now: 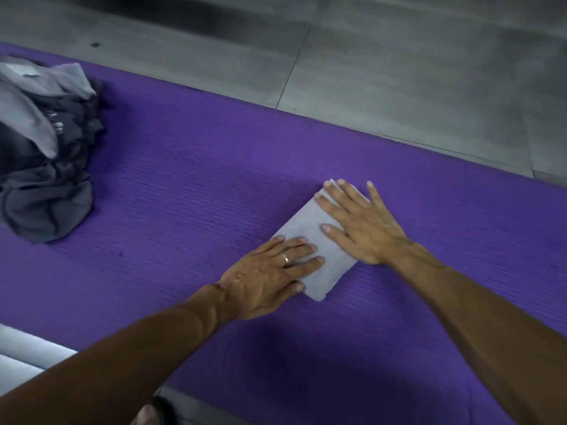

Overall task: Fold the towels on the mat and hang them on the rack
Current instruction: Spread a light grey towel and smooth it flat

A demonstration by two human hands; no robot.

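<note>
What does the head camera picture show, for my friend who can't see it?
Two flat hands, left hand and right hand, press a small folded pale grey towel on a purple mat. A heap of unfolded grey towels lies at the mat's left end.

The place looks like an indoor room with a bare floor, possibly in a home or a gym, though nothing settles which. The floor point(399, 62) is laid in large grey tiles with thin joints. A ribbed purple mat point(184, 185) is spread flat on it, and the work goes on at floor level. A heap of grey cloths point(43, 148) lies on the mat's left end.
</note>
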